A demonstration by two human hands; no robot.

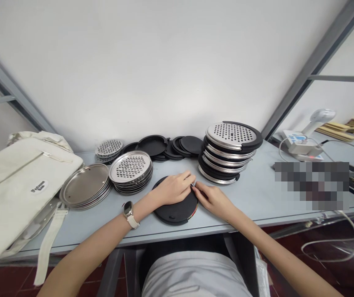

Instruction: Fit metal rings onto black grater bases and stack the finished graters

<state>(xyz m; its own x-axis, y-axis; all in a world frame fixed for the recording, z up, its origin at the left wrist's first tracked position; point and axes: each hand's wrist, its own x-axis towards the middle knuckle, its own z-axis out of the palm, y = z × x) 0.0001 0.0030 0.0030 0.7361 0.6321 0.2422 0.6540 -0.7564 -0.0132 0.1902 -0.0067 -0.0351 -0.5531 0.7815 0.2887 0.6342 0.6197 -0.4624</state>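
A round black disc point(177, 212) lies near the table's front edge, with a thin red and yellow strip showing at its right rim. Across its upper part rests my left hand point(174, 188), wearing a watch at the wrist; its fingers are bent together at the disc's upper right. My right hand point(212, 199) meets it there, thumb and index finger pinched at a small shiny piece on the rim, too small to name. What the left fingertips hold, if anything, is hidden.
Perforated metal discs point(132, 167) and plain metal plates point(85, 185) are stacked at left, beside a white bag point(25, 181). Black rings point(153, 146) lie behind. A tall stack of assembled discs point(230, 136) stands right; farther right is a white scanner point(320, 117) with cables.
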